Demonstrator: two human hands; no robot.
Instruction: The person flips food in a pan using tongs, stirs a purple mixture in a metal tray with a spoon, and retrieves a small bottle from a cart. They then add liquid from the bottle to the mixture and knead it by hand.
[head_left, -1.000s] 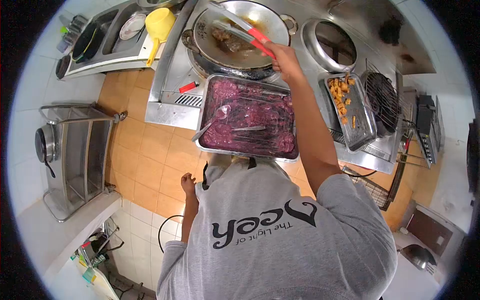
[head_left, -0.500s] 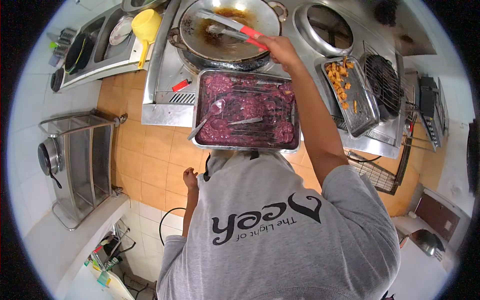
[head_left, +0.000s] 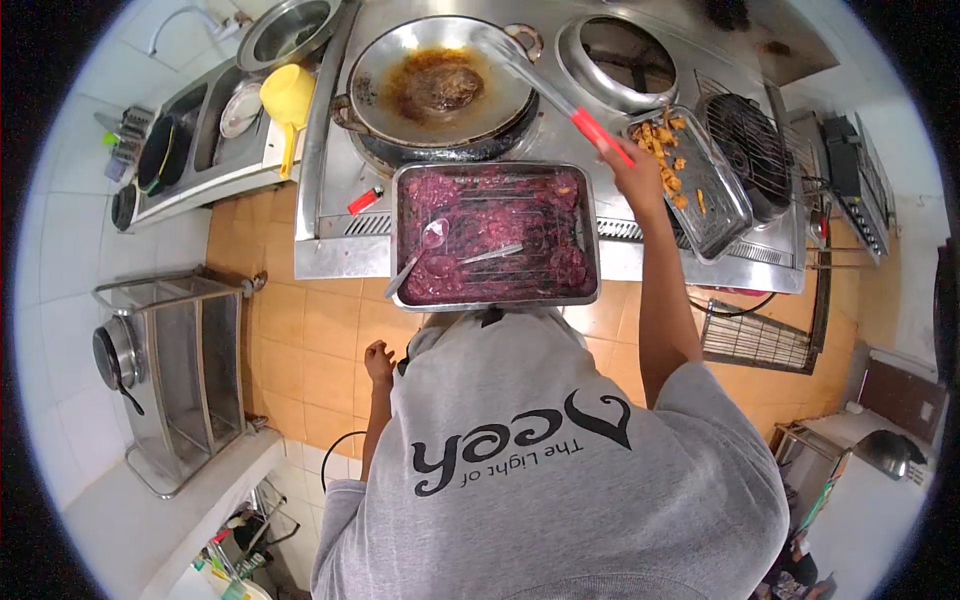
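Observation:
My right hand (head_left: pixel 637 178) grips metal tongs (head_left: pixel 572 112) by their red handle. The blurred tips of the tongs reach over the right rim of a large wok (head_left: pixel 365 120). Brown oil lies in the wok, with a dark brown lump (head_left: pixel 450 88) in its middle. At my left side, my left hand (head_left: pixel 379 362) hangs with loosely curled, parted fingers and nothing in it. Directly in front of me, a metal tray (head_left: pixel 595 270) holds reddish-purple coated pieces, a spoon (head_left: pixel 408 272) and another metal utensil (head_left: pixel 492 254).
Right of the wok, a second tray (head_left: pixel 738 215) holds orange-brown fried pieces (head_left: pixel 665 150). A metal ring (head_left: pixel 570 70) surrounds another burner. A red lighter (head_left: pixel 366 200) lies on the stove. Left are a sink with a yellow dipper (head_left: pixel 287 95) and a metal rack (head_left: pixel 190 350).
My right hand and the tongs have moved right, from over the middle of the wok to its right rim. The view has shifted slightly. My left hand stays low.

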